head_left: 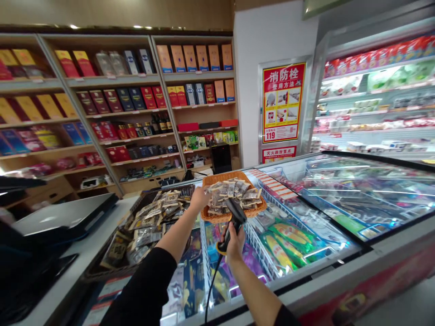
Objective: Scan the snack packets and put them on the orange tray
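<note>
My right hand point(235, 240) is wrapped round the handle of a black barcode scanner point(234, 215) with yellow trim, its head up and tilted to the left. A black cable point(212, 285) hangs down from the handle. My left hand point(200, 198) grips the left rim of an orange wicker basket point(217, 218); its fingertips are partly hidden. Small clear-and-beige packets point(233, 189) fill this basket, and the scanner's head covers part of its front. Left of it stands a dark wicker basket point(98, 270) heaped with similar packets point(152, 222).
Beneath the baskets is a glass-topped freezer point(340, 246) with frozen goods in wire baskets. A counter point(73, 258) with a large flat device point(64, 215) stands at left. Behind are shelves of boxes point(139, 97), a fire-hydrant sign point(284, 104) and a lit cooler point(377, 108).
</note>
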Motion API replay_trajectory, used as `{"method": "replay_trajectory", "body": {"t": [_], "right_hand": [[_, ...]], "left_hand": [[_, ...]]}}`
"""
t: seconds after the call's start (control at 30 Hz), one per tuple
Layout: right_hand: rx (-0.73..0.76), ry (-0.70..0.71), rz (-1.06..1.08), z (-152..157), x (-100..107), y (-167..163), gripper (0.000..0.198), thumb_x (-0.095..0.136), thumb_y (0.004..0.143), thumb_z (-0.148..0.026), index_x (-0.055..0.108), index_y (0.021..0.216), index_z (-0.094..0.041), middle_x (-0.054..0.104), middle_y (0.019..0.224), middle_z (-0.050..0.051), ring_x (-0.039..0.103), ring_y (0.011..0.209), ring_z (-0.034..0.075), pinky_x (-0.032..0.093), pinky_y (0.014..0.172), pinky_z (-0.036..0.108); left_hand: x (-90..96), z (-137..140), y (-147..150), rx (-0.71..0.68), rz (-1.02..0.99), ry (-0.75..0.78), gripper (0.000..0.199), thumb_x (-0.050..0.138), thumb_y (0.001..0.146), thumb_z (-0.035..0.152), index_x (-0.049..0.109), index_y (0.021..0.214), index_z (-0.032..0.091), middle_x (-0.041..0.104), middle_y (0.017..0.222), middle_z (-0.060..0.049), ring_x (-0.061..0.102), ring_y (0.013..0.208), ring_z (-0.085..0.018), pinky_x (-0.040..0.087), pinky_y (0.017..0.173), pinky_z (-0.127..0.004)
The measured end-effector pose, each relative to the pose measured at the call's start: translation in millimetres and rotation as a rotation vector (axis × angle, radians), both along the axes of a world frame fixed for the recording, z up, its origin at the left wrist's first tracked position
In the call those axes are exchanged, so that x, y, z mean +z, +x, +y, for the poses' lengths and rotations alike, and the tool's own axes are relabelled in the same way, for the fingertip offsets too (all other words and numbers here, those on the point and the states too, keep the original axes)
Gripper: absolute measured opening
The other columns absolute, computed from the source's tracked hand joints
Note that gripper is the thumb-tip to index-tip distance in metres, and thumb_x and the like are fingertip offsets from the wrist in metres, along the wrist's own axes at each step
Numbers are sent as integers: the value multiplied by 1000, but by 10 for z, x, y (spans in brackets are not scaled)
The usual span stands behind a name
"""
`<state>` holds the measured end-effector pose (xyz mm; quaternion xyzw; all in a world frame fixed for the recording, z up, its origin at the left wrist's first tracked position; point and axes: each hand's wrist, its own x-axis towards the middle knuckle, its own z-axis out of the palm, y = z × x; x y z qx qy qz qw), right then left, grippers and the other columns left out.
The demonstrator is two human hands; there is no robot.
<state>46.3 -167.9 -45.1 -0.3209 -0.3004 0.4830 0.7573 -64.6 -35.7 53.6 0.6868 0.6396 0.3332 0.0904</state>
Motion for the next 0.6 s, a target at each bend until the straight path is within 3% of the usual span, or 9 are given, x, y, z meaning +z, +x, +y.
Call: {"method": "replay_trajectory", "body": {"t": [0.13, 0.27, 0.37, 0.47, 0.53, 0.6], "right_hand": [[192, 30, -82, -80, -44, -112, 39, 61, 76, -56, 39, 79, -24, 50, 53, -7, 44, 35, 10, 33, 35, 23], [387, 4, -165, -141, -102, -243, 43, 63, 72, -59, 41, 82, -24, 51, 50, -8, 44, 33, 10, 34, 35, 22], [457, -29, -173, -153, -104, -257, 44, 64, 70, -59, 42, 84, -24, 52, 49, -8, 45, 33, 11, 33, 35, 22], [498, -57, -160, -139, -74, -224, 44, 66, 69, -57, 42, 84, -24, 53, 49, -8, 45, 33, 12, 34, 35, 23], [537, -77, -167, -121, -51, -209, 43, 67, 68, -56, 42, 83, -24, 53, 49, -8, 45, 33, 12, 34, 35, 23], [567, -95, -187, -102, -36, -209, 43, 68, 67, -56, 43, 82, -24, 54, 48, -7, 45, 33, 12, 34, 35, 23]], "left_hand": [[15, -525, -900, 215, 217, -14, 44, 58, 79, 32, 64, 120, 17, 62, 118, -15, 53, 115, -30, 38, 99, -36], [-165, -1006, -1597, 485, 400, -76, 58, 56, 81, 39, 51, 135, 20, 46, 139, -18, 41, 129, -36, 34, 103, -45], [-320, -1126, -1762, 455, 411, -264, 78, 58, 76, 55, 38, 144, 23, 30, 151, -20, 28, 137, -41, 31, 104, -50], [-386, -1119, -1714, 373, 402, -379, 118, 74, 53, 64, 25, 150, 18, 23, 152, -27, 24, 138, -46, 32, 103, -50], [-380, -1122, -1663, 337, 399, -355, 128, 81, 42, 60, 25, 150, 18, 31, 148, -27, 33, 133, -45, 35, 101, -47], [-354, -1152, -1623, 272, 384, -283, 114, 82, 45, 53, 37, 145, 21, 47, 139, -21, 47, 124, -40, 38, 100, -43]]}}
